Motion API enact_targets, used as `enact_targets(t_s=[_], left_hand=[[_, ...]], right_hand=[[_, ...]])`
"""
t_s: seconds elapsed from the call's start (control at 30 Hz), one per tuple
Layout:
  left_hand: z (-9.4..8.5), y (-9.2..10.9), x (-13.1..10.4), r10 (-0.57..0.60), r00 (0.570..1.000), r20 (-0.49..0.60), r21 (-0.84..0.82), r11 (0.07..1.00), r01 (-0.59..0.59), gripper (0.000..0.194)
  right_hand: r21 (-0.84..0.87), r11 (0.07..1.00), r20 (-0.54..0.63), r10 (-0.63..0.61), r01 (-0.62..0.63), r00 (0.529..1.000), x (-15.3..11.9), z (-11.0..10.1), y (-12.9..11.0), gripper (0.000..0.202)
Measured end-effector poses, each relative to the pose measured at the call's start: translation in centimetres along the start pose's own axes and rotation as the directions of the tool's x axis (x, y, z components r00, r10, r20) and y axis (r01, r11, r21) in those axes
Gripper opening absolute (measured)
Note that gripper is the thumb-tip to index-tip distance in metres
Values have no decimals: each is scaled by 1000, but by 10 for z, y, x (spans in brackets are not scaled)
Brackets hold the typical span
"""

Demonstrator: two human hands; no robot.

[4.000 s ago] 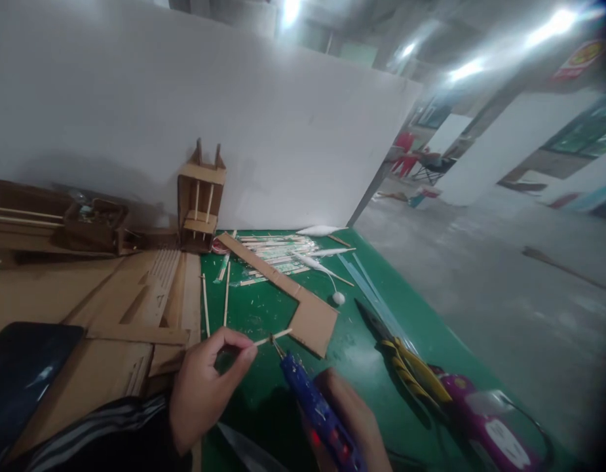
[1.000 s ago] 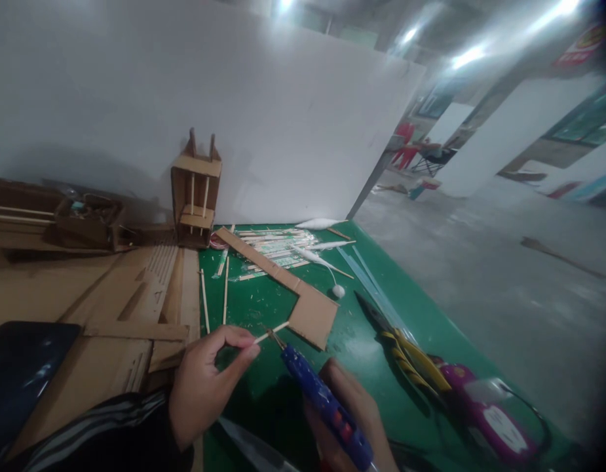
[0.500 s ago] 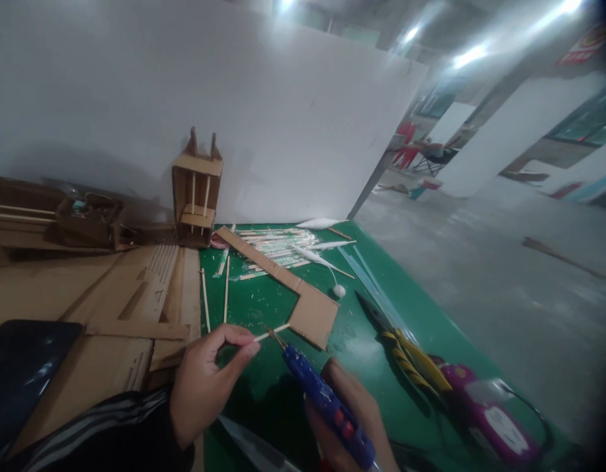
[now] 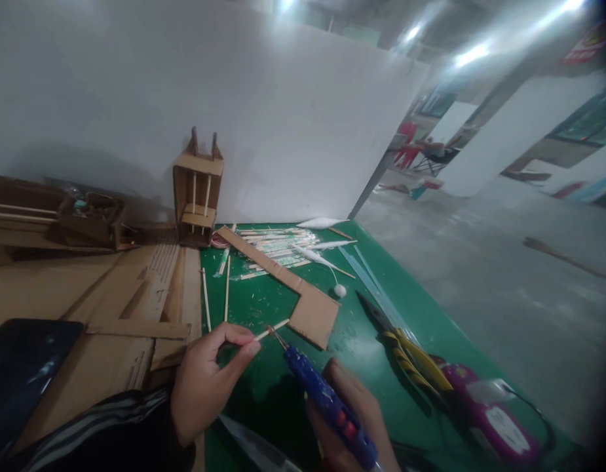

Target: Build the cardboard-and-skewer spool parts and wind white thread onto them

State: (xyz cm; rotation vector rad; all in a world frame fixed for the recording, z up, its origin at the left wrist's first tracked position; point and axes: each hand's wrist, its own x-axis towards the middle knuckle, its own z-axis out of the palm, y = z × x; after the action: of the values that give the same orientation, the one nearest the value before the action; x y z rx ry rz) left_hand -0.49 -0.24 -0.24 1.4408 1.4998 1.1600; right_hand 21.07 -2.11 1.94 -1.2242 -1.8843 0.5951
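Pinching one end of a thin wooden stick [image 4: 277,326] between thumb and forefinger, my left hand [image 4: 207,383] is on the near-left side of the L-shaped cardboard piece [image 4: 315,316]. The stick slants up from my fingertips, its free end right by the cardboard's left edge; I cannot tell whether they touch. My right hand [image 4: 364,400] is wrapped around a blue tool [image 4: 316,388] with red buttons, nearer to me than the cardboard, its thin metal prongs at the middle of the stick.

To the left of the cardboard piece lie two loose sticks [image 4: 227,290], and beyond it a cardboard frame [image 4: 198,162] stands upright. Wrapped sticks [image 4: 273,244] lie behind its long arm. A small white ball [image 4: 340,291] is just beside its right corner; farther right are a yellow-handled cutting tool [image 4: 415,359] and a purple device [image 4: 499,419]. All the cardboard piece's surroundings here are green tabletop [image 4: 371,354] or stacked cardboard [image 4: 101,282].
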Motion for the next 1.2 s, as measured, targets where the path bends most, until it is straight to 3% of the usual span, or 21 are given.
enact_targets(t_s=[0.3,0.57,1.2], left_hand=[[0,-2,0,7,1000,8,-13,1000,-7,22],[0,1,0,4,1000,12,-7,1000,-4,24],[0,2,0,31,999,-10,5,1000,-31,21]], right_hand=[[-29,997,2,-66,66,998,-2,-1,5,11],[16,1000,-18,18,-18,1000,0,1,-3,7],[-5,1000,-15,27,-27,1000,-4,3,2,7]])
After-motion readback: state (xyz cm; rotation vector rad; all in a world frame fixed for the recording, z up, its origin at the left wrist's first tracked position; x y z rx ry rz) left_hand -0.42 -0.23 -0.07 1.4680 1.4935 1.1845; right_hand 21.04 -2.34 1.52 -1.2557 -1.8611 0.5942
